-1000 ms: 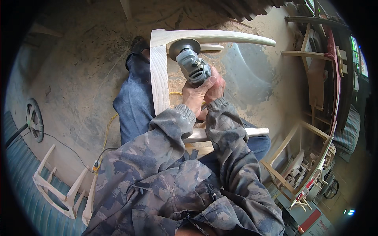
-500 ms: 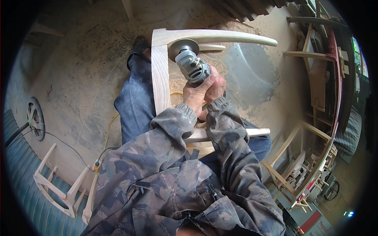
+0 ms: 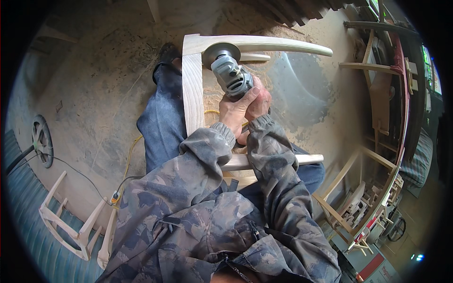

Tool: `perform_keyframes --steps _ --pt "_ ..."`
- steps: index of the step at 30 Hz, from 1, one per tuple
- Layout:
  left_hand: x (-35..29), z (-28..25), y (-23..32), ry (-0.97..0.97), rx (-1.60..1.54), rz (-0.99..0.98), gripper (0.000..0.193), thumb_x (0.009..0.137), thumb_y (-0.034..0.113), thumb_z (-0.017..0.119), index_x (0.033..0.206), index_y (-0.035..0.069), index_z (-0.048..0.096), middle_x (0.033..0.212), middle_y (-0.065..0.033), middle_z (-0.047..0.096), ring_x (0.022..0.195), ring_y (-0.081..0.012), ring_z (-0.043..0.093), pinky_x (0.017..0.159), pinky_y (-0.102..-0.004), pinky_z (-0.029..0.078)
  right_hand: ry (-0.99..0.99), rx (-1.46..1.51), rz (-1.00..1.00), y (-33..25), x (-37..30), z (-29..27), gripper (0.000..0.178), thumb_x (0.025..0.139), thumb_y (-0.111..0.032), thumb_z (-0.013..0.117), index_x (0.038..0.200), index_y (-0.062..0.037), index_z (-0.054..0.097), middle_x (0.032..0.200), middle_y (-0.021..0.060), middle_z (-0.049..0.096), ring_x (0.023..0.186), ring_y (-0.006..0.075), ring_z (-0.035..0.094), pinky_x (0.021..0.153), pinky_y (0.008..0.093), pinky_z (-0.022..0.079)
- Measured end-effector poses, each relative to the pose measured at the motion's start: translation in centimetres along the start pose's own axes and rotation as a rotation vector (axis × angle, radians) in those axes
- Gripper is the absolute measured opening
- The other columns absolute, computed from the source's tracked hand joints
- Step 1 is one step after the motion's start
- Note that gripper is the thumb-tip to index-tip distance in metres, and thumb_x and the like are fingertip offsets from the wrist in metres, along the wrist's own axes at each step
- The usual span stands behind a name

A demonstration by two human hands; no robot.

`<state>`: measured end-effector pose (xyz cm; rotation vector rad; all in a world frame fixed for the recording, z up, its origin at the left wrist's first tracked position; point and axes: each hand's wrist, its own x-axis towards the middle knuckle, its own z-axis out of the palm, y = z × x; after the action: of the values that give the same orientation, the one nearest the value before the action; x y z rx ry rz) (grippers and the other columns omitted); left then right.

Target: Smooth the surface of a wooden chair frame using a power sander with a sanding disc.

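Note:
A grey angle grinder (image 3: pixel 232 79) with a round dark disc (image 3: pixel 222 50) is held in both my hands, pointing away from me. My left hand (image 3: pixel 234 109) wraps its body from the left, thumb across the top. Closed around the other side is my right hand (image 3: pixel 260 100), its fingers partly hidden. The disc lies over the inner corner of a pale wooden chair frame (image 3: pixel 193 89), where a straight rail joins a curved leg (image 3: pixel 269 44); whether it touches the wood I cannot tell. Another leg (image 3: pixel 309 158) of the frame passes under my forearms, between my knees.
A yellow cord (image 3: pixel 133 151) and a dark cable join at a plug (image 3: pixel 115 198) on my left. Wooden frames (image 3: pixel 66 221) stand beside blue corrugated sheeting (image 3: pixel 47 245), near a wheel (image 3: pixel 43 141). At right are wooden racks (image 3: pixel 349 174) and small wood pieces. Dust covers the floor (image 3: pixel 113 85).
The grinder's disc has shifted slightly away from me along the corner and now overlaps the curved leg more. Both hands keep their hold; the frame has hardly moved.

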<state>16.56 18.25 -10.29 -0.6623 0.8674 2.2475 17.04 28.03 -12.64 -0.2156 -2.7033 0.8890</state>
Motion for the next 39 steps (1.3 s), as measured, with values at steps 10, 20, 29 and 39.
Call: perform_keyframes --steps 10,20,29,39 --pt "0.5 -1.2 -0.1 -0.031 0.101 -0.015 0.068 0.069 0.030 0.088 0.122 0.002 0.056 0.117 -0.0095 0.062 0.109 -0.0197 0.058 0.098 -0.0373 0.044 -0.023 0.031 0.121 -1.3 -0.2 0.0 0.050 0.073 -0.024 0.074 0.118 -0.0086 0.058 0.101 0.0141 0.064 0.088 0.0356 0.066 0.072 0.0405 0.053" --pt "-0.1 -1.1 0.7 -0.052 0.050 -0.054 0.068 0.067 0.030 0.089 0.119 0.002 0.056 0.113 -0.0101 0.063 0.101 -0.0198 0.061 0.092 -0.0369 0.049 0.026 0.010 0.175 -0.6 -1.1 1.0 0.048 0.074 -0.024 0.074 0.116 -0.0091 0.058 0.094 0.0148 0.067 0.083 0.0376 0.066 0.069 0.0433 0.052" --pt "0.6 -1.7 -0.5 0.083 0.085 0.035 0.070 0.064 0.031 0.091 0.118 0.002 0.057 0.110 -0.0100 0.065 0.102 -0.0205 0.062 0.091 -0.0362 0.049 -0.085 0.032 0.066 -0.5 -0.3 1.1 0.051 0.074 -0.024 0.071 0.120 -0.0094 0.057 0.101 0.0140 0.065 0.087 0.0354 0.066 0.071 0.0418 0.052" --pt "0.0 -0.8 0.3 -0.019 0.097 -0.027 0.067 0.066 0.030 0.090 0.117 0.002 0.057 0.109 -0.0090 0.065 0.097 -0.0191 0.063 0.088 -0.0335 0.051 0.046 0.024 0.136 -0.7 -0.7 0.3 0.048 0.074 -0.024 0.074 0.117 -0.0082 0.058 0.093 0.0152 0.066 0.083 0.0372 0.066 0.069 0.0424 0.052"
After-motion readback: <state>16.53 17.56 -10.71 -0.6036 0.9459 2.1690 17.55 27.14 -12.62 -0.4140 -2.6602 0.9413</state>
